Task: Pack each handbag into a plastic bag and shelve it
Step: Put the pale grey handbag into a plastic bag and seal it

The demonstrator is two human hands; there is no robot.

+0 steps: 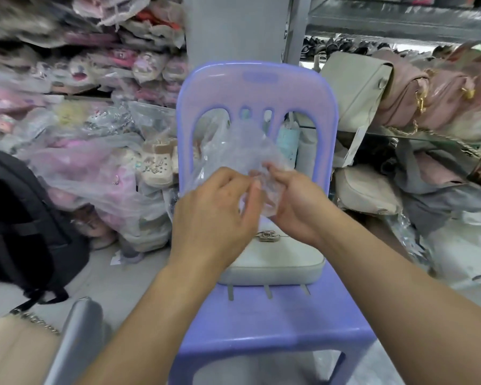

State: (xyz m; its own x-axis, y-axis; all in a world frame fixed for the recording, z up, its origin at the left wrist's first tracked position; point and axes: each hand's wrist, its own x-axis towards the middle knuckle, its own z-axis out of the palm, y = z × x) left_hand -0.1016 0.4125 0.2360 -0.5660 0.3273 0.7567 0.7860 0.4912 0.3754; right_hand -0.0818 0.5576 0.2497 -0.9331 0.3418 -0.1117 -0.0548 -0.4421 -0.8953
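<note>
Head view, read from your left to your right. Your left hand (220,207) pinches one edge of the plastic bag (242,151), thumb and fingers closed on the film. Your right hand (292,201) grips the bunched film just beside it, the two hands almost touching. Held between them, the bag rises crumpled above your knuckles, in front of the chair (261,87) back; its mouth is not yet visibly open. Directly below your hands the handbag (275,262) lies flat on the seat, clasp (267,235) upward, just under your right wrist.

Handling, by judgement: the film looks very light, limp and slick, and its layers probably cling, so rub the two edges apart at the mouth rather than pulling hard, which may tear it. The handbag appears padded and soft-sided yet shape-holding, of modest weight; take it by the near long edge or a side, clear of the metal clasp, which could snag the film. Beyond your right hand, shelves (400,26) hold other bags (417,101), unwrapped.
</note>
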